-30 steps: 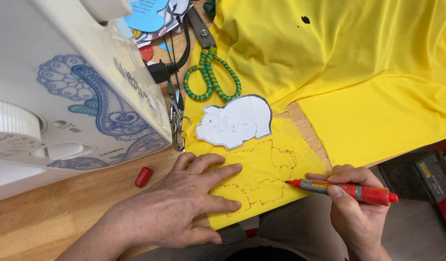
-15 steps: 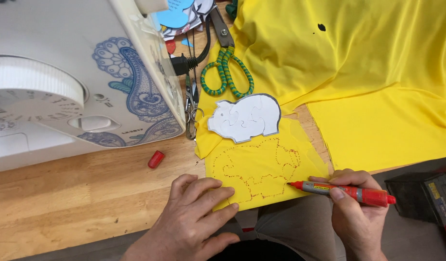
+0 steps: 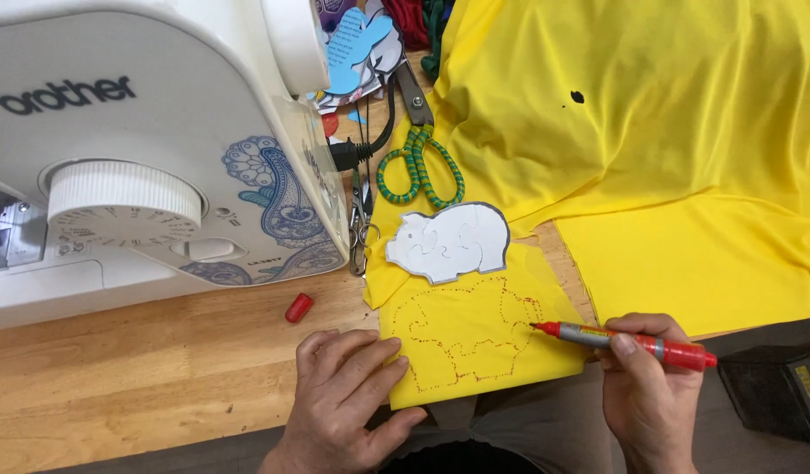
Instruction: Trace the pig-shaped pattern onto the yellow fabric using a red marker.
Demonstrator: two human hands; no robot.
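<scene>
Evidently, from the head camera, the step in hand looks like tracing: a dotted red animal outline [image 3: 466, 338] already sits on the small yellow fabric piece [image 3: 475, 342] at the front edge of the wooden table [image 3: 142, 386]. The right hand [image 3: 646, 386] pinches a red marker [image 3: 629, 344] between thumb and fingers; its long axis runs nearly level, left to right, tip pointing left and touching the outline's right side. The left hand [image 3: 348, 395] lies spread flat, fingers pressing the fabric's left edge. Closing the dotted line would call for small, steady dabs while the cloth is kept taut. A white cardboard template [image 3: 449, 241] rests just above, near green-handled scissors [image 3: 418, 158], a red marker cap [image 3: 298, 307] and a white sewing machine [image 3: 159, 149].
</scene>
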